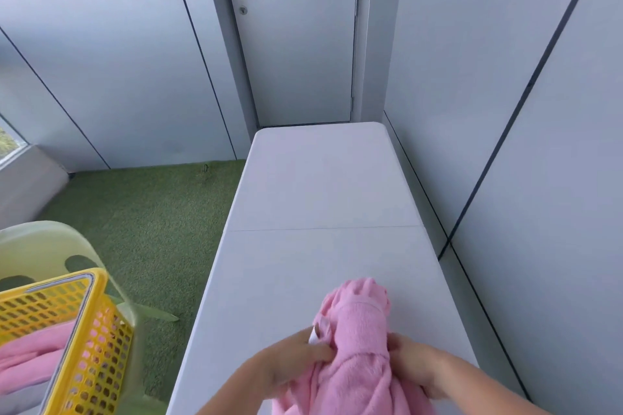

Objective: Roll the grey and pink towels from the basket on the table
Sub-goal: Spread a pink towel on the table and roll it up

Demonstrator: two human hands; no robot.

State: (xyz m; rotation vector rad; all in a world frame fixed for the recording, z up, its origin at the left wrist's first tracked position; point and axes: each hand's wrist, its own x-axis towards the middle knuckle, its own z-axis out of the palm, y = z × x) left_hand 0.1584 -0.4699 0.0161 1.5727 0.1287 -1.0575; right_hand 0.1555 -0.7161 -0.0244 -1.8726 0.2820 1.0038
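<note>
No legible text (white tag [316, 335] on pink towel [357, 340] blurred)

A fluffy pink towel [357, 340] was held bunched and crumpled over the near end of the white table [320, 178], while a second pink towel [30, 354] and grey cloth [20, 403] were contained in the yellow perforated basket [97, 347] off to its left.

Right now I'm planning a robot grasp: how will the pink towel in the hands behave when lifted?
Probably floppy: the pink towel bunches and droops between left hand and right hand. Likely light, being soft fleecy cloth. Its fluffy pile should resist slipping.
</note>
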